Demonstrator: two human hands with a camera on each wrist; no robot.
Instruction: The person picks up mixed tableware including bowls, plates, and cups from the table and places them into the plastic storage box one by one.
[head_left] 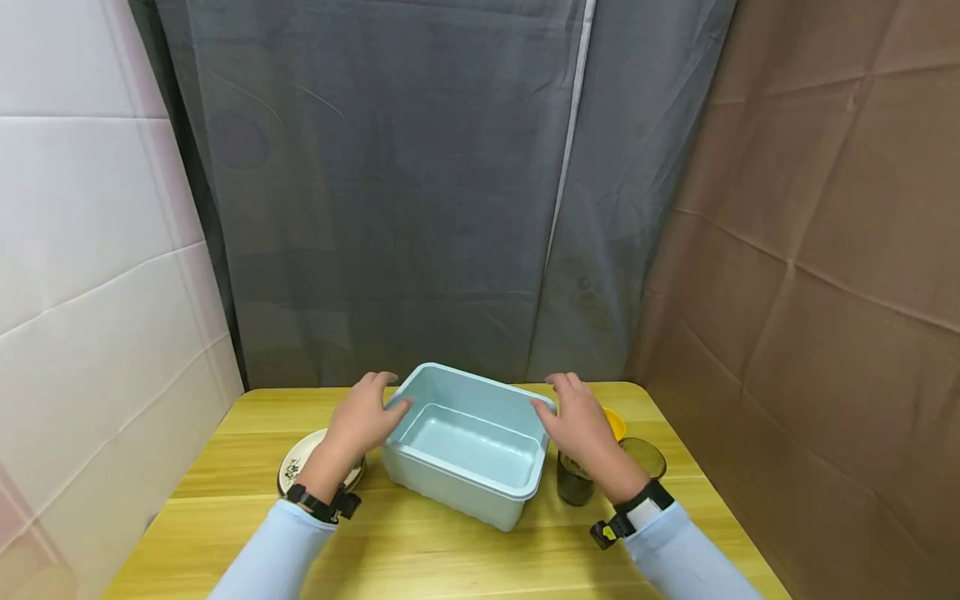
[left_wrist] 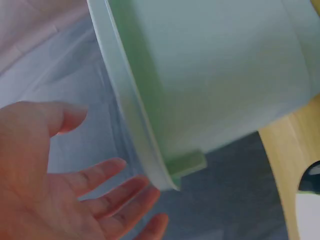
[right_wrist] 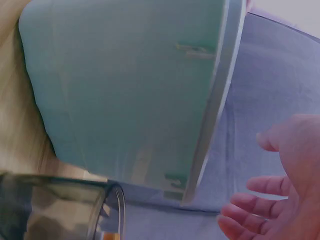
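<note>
A pale blue-green plastic bin (head_left: 453, 485) sits on the wooden table, its open top facing up and turned slightly askew. At its left end, my left hand (head_left: 365, 417) hovers around the rim with spread, relaxed fingers. In the left wrist view, the fingertips of the left hand (left_wrist: 65, 195) come right up to the rim corner. My right hand (head_left: 577, 421) is by the opposite end, thumb near the rim corner. The right wrist view shows the right hand (right_wrist: 280, 185) beside the bin wall (right_wrist: 125, 100), fingers loosely bent and apart from the rim. Neither hand grips anything.
A white plate (head_left: 294, 467) with a dark floral print lies left of the bin, partly under my left forearm. A dark see-through glass (head_left: 575, 485), a round brownish glass piece (head_left: 645, 457) and something yellow (head_left: 616, 423) stand right of it. Curtains surround the table (head_left: 420, 558).
</note>
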